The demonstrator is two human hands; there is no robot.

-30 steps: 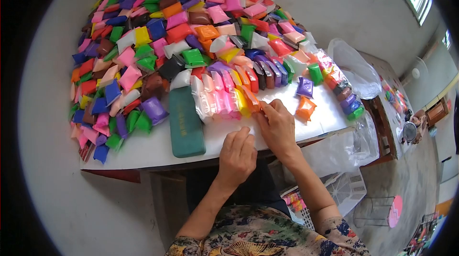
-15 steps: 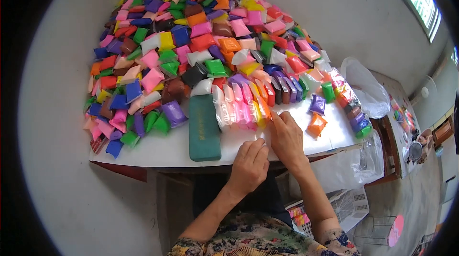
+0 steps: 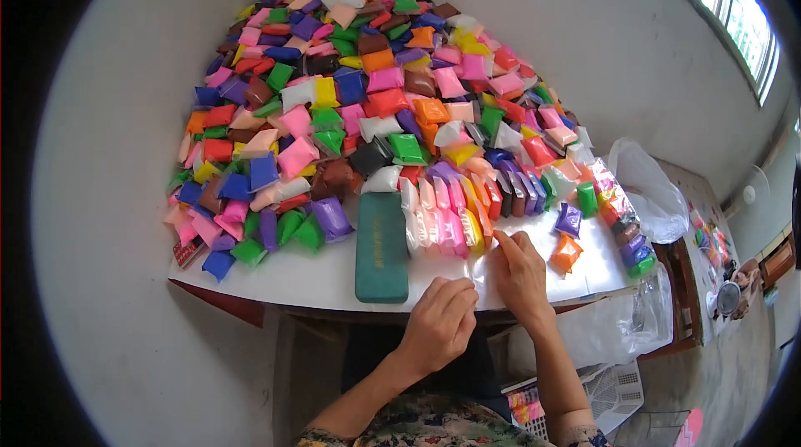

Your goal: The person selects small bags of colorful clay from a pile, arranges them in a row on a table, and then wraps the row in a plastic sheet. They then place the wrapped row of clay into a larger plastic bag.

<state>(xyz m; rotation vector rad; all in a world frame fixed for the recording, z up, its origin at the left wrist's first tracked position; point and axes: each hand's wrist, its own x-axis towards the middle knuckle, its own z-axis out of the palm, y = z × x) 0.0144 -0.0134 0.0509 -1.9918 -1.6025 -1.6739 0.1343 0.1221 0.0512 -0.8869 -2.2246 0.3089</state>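
Observation:
A row of small plastic packets (image 3: 450, 213) stands on edge on the white tabletop, in white, peach, pink, yellow, orange and darker colours. My right hand (image 3: 521, 276) is at the row's near side, its fingers closed at the end of an orange packet (image 3: 484, 222). In front of the row, at the table's edge, my left hand (image 3: 440, 322) is closed in a pinch. Whatever lies between its fingertips is too small to make out. A green oblong case (image 3: 382, 251) lies against the row's left end.
A large heap of coloured packets (image 3: 334, 88) covers the back and left of the table. Loose purple (image 3: 569, 219) and orange (image 3: 566, 254) packets lie to the right, beside a filled clear bag (image 3: 626, 226). A white basket (image 3: 613, 393) stands below.
The view has tilted up and shifted left, so everything sits lower and further right. Both hands keep nearly the same places by the row; the packets look unchanged.

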